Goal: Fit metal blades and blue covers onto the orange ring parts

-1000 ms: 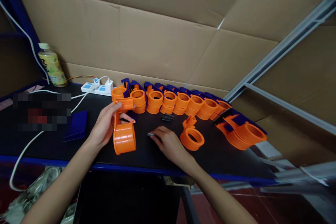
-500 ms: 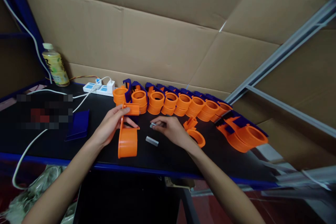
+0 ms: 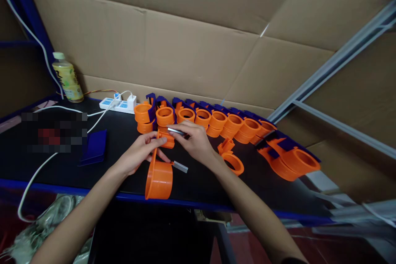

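My left hand (image 3: 142, 152) is closed on an orange plastic tape dispenser body (image 3: 161, 179), gripping its upper arm, with the round ring hanging below. In my right hand (image 3: 194, 140) a short grey metal strip (image 3: 176, 131) is pinched between thumb and fingers, just above the top of that body. Whether the strip touches the body I cannot tell. A second grey metal strip (image 3: 180, 167) lies on the black table (image 3: 198, 185), partly behind the held body. Right of my right hand lies another orange body (image 3: 233, 163).
Stacked orange rings with dark blue parts (image 3: 218, 119) form a row along the cardboard wall (image 3: 198, 53). More orange and blue pieces (image 3: 291, 161) lie at the right. A power strip (image 3: 120, 106), dark blue plates (image 3: 94, 146), a white cable and a drink bottle (image 3: 68, 80) are on the left.
My right hand has lifted the metal strip off the table, up and slightly left to the orange body. My left hand has moved the body a little right and down.
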`<state>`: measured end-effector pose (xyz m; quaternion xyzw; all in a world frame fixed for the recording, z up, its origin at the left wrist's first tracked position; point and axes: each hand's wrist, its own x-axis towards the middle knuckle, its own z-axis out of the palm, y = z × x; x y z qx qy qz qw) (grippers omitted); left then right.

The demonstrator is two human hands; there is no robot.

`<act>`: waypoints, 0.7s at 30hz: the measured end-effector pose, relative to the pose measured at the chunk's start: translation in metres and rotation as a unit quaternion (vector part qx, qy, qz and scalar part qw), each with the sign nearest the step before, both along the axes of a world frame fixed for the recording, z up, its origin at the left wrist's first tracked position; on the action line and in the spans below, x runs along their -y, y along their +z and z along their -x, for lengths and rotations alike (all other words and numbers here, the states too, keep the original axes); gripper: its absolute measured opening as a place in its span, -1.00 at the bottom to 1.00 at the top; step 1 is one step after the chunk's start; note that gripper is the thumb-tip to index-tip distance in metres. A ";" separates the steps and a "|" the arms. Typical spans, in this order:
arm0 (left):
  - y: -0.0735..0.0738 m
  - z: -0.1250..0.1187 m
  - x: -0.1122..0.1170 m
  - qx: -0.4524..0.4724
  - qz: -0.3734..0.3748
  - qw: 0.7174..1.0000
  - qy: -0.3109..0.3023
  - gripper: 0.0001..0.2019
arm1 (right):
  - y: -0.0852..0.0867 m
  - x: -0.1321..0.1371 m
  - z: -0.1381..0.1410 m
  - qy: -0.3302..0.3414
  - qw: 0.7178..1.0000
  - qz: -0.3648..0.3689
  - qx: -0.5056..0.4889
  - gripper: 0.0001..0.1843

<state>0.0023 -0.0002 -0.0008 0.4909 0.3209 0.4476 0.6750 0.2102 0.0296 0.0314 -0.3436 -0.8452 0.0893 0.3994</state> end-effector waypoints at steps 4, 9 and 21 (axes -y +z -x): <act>-0.001 -0.001 -0.002 -0.042 -0.011 0.999 -0.007 -0.57 | -0.006 0.000 -0.002 0.004 0.999 -0.039 -0.009 -0.76; -0.003 0.000 -0.004 -0.062 -0.027 0.998 -0.011 -0.53 | -0.011 0.001 0.004 -0.009 0.995 -0.085 0.056 -0.74; 0.000 0.002 -0.005 0.031 0.028 0.999 0.019 -0.59 | -0.002 -0.005 -0.004 0.027 0.998 0.049 0.033 -0.49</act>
